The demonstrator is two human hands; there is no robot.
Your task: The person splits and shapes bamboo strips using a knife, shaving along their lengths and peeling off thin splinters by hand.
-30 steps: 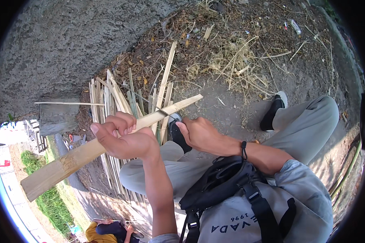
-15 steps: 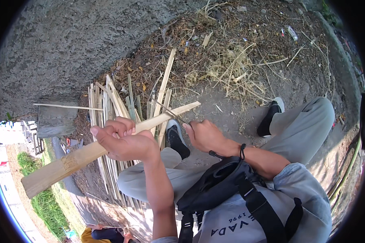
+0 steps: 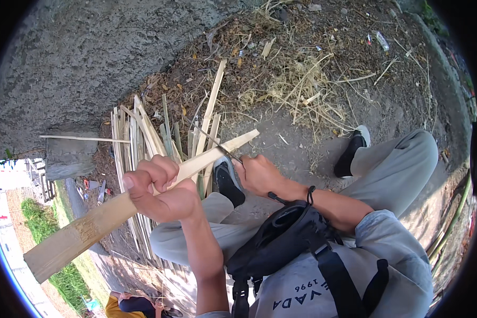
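Head view: left hand [image 3: 161,193] clamped round wooden strip [image 3: 103,218] mid-length; right hand [image 3: 259,175] gripping knife [image 3: 220,146], blade apparently touching strip.

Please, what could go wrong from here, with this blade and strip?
The left hand grips the pale strip that the blade crosses, so a slip toward it might cut its fingers. If the right hand loses the blade, it could perhaps fall near the left shoe, which appears just below it.
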